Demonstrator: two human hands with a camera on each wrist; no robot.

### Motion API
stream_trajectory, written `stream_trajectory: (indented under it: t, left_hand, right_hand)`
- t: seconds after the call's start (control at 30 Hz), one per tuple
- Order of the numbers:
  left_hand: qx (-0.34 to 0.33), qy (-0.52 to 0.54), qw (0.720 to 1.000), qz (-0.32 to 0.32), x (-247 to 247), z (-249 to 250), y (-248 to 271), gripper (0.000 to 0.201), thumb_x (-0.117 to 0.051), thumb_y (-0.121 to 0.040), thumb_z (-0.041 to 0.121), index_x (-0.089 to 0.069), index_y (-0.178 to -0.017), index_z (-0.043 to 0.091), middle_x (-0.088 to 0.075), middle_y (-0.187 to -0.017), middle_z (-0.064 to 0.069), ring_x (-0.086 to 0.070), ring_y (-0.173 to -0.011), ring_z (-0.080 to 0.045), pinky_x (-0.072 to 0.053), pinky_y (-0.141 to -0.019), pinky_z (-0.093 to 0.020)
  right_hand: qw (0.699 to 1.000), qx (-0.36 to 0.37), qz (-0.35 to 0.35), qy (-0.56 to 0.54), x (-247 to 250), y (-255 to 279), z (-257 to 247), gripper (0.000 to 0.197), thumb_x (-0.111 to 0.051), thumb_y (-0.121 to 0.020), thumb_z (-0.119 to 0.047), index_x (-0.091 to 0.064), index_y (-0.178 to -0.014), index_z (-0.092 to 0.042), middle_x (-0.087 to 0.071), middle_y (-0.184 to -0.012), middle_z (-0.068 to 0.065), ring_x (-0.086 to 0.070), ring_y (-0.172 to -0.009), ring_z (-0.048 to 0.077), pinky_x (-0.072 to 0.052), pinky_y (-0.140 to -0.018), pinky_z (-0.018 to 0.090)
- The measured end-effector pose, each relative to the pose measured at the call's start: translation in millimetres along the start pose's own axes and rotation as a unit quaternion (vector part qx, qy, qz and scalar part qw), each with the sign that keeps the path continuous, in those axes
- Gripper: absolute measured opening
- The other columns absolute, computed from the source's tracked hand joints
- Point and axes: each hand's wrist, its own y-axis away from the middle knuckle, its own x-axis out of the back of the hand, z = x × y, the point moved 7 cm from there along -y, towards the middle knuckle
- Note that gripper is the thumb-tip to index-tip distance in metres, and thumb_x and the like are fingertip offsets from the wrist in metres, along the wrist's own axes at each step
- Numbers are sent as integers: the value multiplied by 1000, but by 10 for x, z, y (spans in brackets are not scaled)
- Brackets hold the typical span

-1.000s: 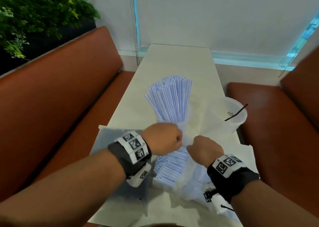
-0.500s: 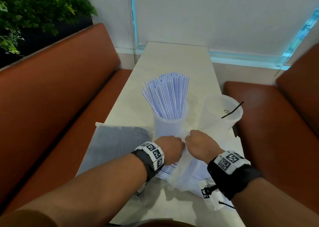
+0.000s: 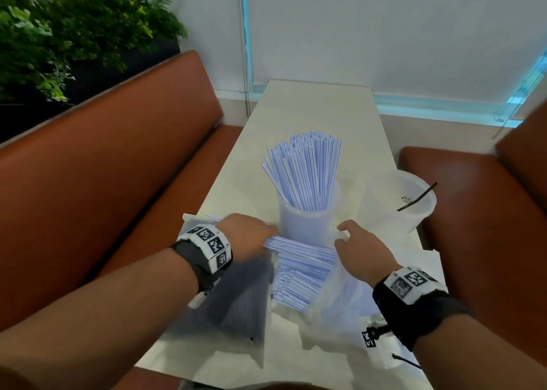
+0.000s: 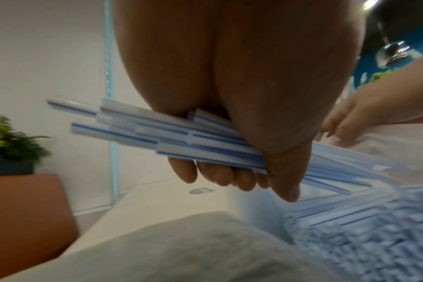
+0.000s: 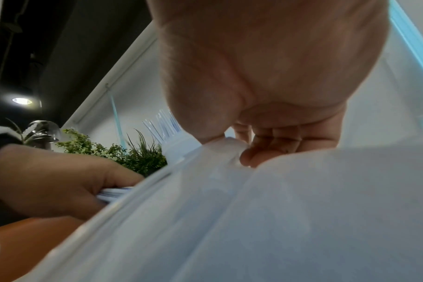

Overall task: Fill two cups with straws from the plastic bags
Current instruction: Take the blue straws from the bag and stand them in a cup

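Observation:
A translucent cup packed with blue-striped white straws stands mid-table. To its right stands a second translucent cup, holding only a black stick. My left hand grips a bundle of straws, half drawn leftward out of a clear plastic bag. More straws lie in the bag's mouth. My right hand pinches the bag's upper edge, fingers curled over the plastic.
A grey, flattened bag lies under my left forearm. The narrow white table runs away between two brown leather benches, with a wall at its far end. Plants stand at far left.
My hands, which met at the bag's mouth, have moved apart. The left one has pulled a bundle of straws out to the left; the right one keeps hold of the bag.

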Motion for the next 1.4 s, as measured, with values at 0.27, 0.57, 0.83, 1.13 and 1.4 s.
stream_trajectory:
  t: [0.27,0.57,0.83,1.13,1.4]
  left_hand:
    - [61,56,996,20,43,-727,413,10,-53,-94,36,-52,-104,32,-54,-87,12,-54,-78,-15,-41,-67,-32]
    - [1,68,989,132,453,40,113,20,-54,-92,31,-51,-112,28,-62,-100,5,-60,-87,-21,-46,-69,-35]
    - [-5,121,971,204,892,488,-77,13,-54,-95,29,-53,-108,28,-58,-83,5,-55,-70,-20,-41,-58,-32]
    - [-107,738,505,434,1797,283,192,6,-65,-92,14,-63,-90,20,-62,-70,-6,-59,-68,-26,-51,-73,-32]
    - [-59,794,430,426,1598,331,38,10,-60,-92,5,-57,-87,13,-60,-68,-9,-57,-66,-27,-51,-73,-38]
  right_hand:
    - [986,80,133,-68,195,39,-120,51,-31,-100,-59,-62,-90,-20,-66,-90,3,-60,-93,28,-42,-76,38]
    - [879,172,205,-396,460,307,-512,36,-45,-98,-31,-74,-84,-15,-75,-86,0,-68,-86,17,-49,-79,20]
    - [831,89,156,-527,507,253,-400,50,-40,-105,-44,-76,-90,-13,-77,-90,7,-71,-88,18,-56,-84,31]
    - [722,-83,-25,-687,227,241,-539,69,-39,-102,-60,-63,-122,1,-72,-114,22,-71,-102,34,-56,-95,49]
    - [687,-71,-39,-722,163,204,-636,58,-40,-107,-45,-57,-131,5,-70,-120,20,-69,-110,33,-56,-96,47]
